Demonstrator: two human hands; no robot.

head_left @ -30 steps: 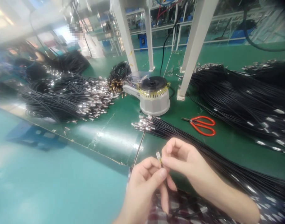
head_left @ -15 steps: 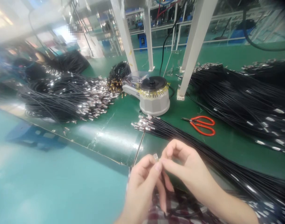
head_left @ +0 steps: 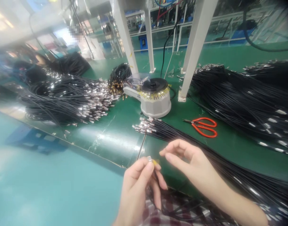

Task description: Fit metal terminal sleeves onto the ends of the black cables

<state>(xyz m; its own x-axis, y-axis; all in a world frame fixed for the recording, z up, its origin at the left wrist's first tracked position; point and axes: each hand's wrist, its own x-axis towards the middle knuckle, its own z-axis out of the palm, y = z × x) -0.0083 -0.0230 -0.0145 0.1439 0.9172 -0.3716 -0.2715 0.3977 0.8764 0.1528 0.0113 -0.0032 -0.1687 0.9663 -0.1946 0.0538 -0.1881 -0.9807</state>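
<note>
My left hand (head_left: 140,185) pinches a thin black cable just below its silver connector tip (head_left: 149,158), which carries a bit of yellow tape. Just right of it, my right hand (head_left: 186,160) hovers with thumb and forefinger slightly apart and nothing between them. Both hands are at the near edge of the green table (head_left: 115,138). Just beyond them lies a bundle of black cables (head_left: 172,133) with silver plugs fanned at its left end.
A white tape dispenser (head_left: 155,97) stands mid-table, red-handled scissors (head_left: 203,127) to its right. Large heaps of black cables lie at left (head_left: 63,99) and right (head_left: 247,97). White frame posts (head_left: 195,47) rise behind. Teal floor lies left of the table edge.
My right hand has let go of the connector tip and moved slightly right and away. My left hand has drifted left and down with the cable still pinched.
</note>
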